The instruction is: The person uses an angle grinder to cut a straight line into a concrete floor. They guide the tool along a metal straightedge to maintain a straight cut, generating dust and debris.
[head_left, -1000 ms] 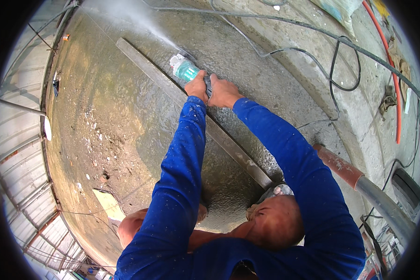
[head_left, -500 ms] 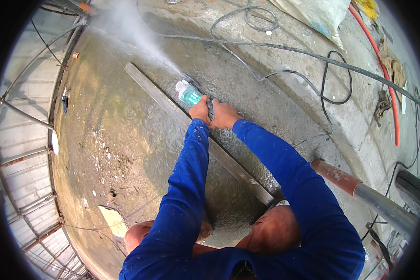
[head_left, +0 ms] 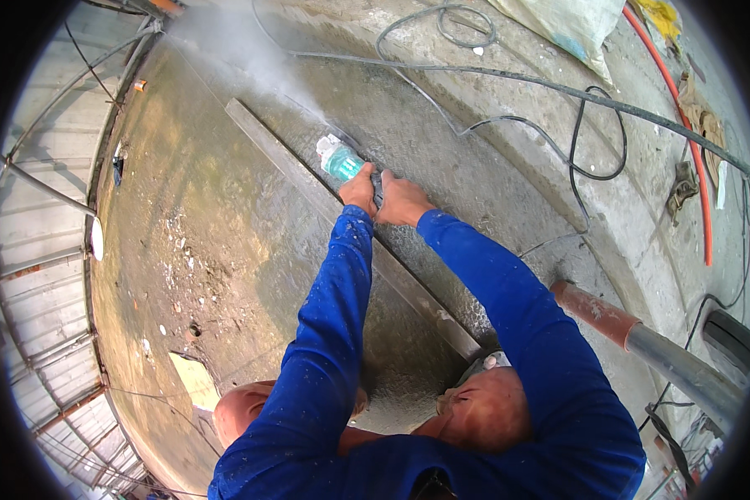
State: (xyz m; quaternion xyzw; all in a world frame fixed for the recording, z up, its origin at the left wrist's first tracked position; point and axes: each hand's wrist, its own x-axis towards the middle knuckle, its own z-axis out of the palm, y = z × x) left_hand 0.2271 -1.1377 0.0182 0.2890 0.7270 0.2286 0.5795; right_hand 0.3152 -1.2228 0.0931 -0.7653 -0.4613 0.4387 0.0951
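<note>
An angle grinder [head_left: 342, 161] with a teal body and pale head is held against the wet concrete floor [head_left: 308, 250]. Both hands wrap its body: my left hand [head_left: 360, 191] sits just behind the teal part, and my right hand [head_left: 402, 201] closes on the dark rear end. From the grinder's head a white plume of dust or mist [head_left: 258, 62] streams away to the far left. Its disc is largely hidden. A long straight metal bar [head_left: 283, 157] lies slantwise on the floor just left of the grinder, passing under my left forearm.
Dark cables [head_left: 525, 75] loop across the concrete ledge on the right. An orange hose [head_left: 693, 150] runs beyond them. A thick pipe [head_left: 671, 354] points in from the lower right. Corrugated sheeting [head_left: 50, 225] with metal poles borders the left, and a pale board piece [head_left: 193, 379] lies near my legs.
The view has shifted slightly. Both hands keep their hold on the grinder, which stays nearly in place beside the bar, and the plume has changed shape.
</note>
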